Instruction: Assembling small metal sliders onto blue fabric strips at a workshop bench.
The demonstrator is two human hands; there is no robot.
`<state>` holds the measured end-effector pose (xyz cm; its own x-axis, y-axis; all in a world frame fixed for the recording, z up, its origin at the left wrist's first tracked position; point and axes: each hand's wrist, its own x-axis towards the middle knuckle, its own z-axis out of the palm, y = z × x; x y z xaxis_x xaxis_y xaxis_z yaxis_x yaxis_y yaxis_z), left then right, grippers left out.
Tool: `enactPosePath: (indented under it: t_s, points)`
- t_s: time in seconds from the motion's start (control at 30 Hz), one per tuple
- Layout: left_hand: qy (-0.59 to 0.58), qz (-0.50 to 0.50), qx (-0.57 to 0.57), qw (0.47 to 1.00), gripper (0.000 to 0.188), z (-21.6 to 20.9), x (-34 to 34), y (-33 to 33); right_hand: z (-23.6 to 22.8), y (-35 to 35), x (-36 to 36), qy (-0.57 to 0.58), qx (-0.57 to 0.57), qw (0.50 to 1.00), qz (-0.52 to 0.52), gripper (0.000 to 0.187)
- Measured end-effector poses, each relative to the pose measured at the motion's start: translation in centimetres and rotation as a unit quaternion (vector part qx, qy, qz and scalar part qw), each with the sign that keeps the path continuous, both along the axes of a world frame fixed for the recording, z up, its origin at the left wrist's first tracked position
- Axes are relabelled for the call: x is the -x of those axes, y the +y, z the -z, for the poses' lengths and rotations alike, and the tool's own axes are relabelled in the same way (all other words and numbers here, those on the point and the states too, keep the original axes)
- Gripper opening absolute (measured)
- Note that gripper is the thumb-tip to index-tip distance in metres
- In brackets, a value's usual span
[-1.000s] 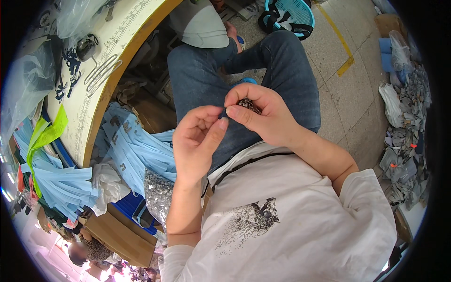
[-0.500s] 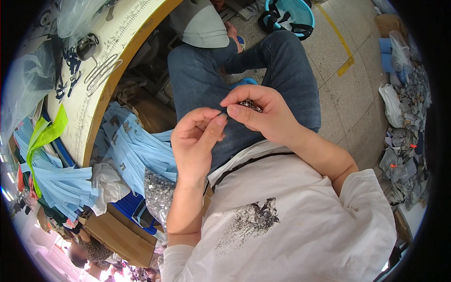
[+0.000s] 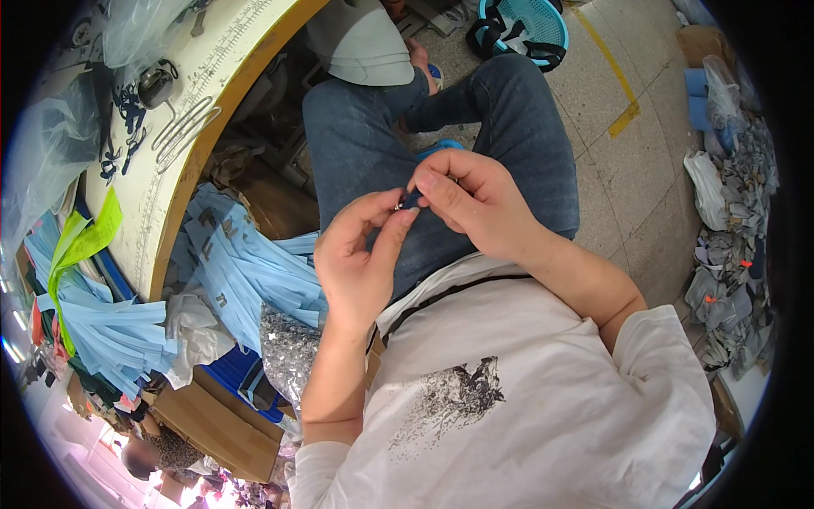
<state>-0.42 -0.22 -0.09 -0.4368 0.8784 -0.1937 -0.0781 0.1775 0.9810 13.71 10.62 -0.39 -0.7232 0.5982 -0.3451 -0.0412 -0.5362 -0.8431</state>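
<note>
My left hand (image 3: 356, 259) is closed in a pinch, with the thumb and forefinger on a small dark blue strip (image 3: 411, 201). A tiny shiny metal bit (image 3: 398, 205) shows at its fingertips, too small to name. Opposite it, my right hand (image 3: 476, 204) pinches the other end of the strip, its fingertips almost touching those of the left. What lies inside the curled right fingers is mostly hidden. Both hands hang above my lap in dark blue jeans (image 3: 534, 153).
On the left stands a curved-edged pale table (image 3: 191, 102) bearing wire hooks and dark blue scraps. Light blue fabric strips (image 3: 246, 263) hang below it, near a bag of shiny bits (image 3: 288, 352). A turquoise basket (image 3: 543, 30) is ahead; grey scraps (image 3: 729, 246) pile up right.
My right fingers have closed down onto the strip, and the shiny metal pieces seen in that hand are now hidden. The left hand has shifted slightly right and turned, showing the metal bit.
</note>
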Motion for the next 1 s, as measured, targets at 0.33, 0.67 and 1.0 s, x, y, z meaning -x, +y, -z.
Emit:
enactPosePath:
  t_s: [0.33, 0.67, 1.0]
  points:
    - [-0.156, -0.005, -0.096, 0.983, 0.021, 0.4, 0.0, -0.2, -0.1, 0.2, 0.3, 0.000, 0.155, 0.984, 0.093, 0.021]
    - [-0.255, 0.030, -0.074, 0.964, 0.019, 1.1, -0.2, -0.1, -0.1, 0.3, 0.4, 0.022, 0.139, 0.985, 0.099, 0.022]
    - [-0.274, 0.025, -0.138, 0.952, 0.019, 0.0, 0.0, 0.4, -0.8, 0.7, 0.5, 0.022, 0.201, 0.976, 0.080, 0.022]
